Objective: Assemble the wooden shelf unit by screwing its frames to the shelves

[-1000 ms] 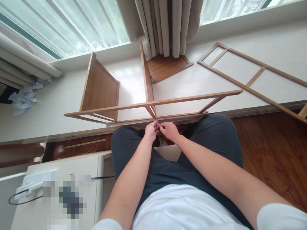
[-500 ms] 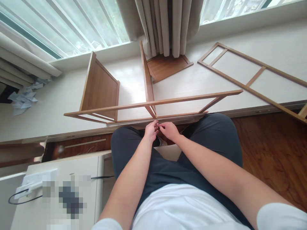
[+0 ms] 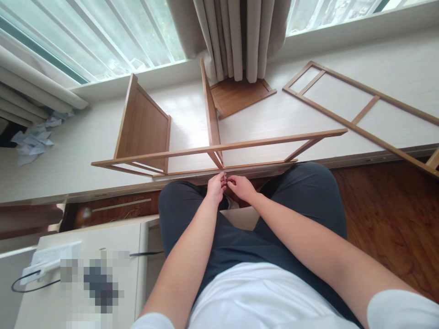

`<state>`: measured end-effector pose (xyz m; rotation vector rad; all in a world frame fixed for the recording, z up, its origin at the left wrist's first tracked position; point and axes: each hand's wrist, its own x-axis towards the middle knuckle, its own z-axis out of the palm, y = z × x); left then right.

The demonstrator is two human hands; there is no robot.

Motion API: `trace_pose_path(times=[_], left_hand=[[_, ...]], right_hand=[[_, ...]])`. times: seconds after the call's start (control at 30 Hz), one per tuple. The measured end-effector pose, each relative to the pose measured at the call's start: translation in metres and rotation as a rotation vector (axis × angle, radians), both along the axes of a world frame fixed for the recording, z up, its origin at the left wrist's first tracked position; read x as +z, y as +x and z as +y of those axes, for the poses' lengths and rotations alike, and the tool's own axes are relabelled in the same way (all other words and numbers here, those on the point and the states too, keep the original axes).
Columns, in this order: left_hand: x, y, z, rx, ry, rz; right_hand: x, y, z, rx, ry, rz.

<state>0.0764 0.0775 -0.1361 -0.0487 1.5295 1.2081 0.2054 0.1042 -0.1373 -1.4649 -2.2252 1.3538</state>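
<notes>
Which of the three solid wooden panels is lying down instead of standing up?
The rear panel, lying at the foot of the middle curtain. The left panel and the middle panel stand upright behind the long frame.

Daylight enters through white-barred glass windows [image 3: 113, 39]; glare marks the flat white ledge [image 3: 187, 119]. Wide-angle distortion stretches margins. Pixelation partly obscures the rectangular off-white cabinet top [image 3: 123, 237].

A slim piece [image 3: 225, 177] (details unclear) sits in the left hand [image 3: 216, 187].
</notes>
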Motion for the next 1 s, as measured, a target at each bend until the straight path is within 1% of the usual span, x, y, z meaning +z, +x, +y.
trace_pose_path(times=[0.1,0.37,0.77,1.0], left_hand=[[0.0,0.0,-0.001,-0.002,0.015,0.005],[-0.001,0.001,-0.002,-0.016,0.043,0.026],[0.0,0.001,-0.004,-0.024,0.053,0.041],[0.002,0.001,-0.005,-0.019,0.039,0.032]], right_hand=[[-0.003,0.0,0.0,0.003,-0.027,0.032],[-0.009,0.0,0.001,0.0,-0.032,0.075],[-0.003,-0.001,0.0,-0.005,-0.014,0.046],[0.002,-0.002,-0.001,-0.025,0.019,0.084]])
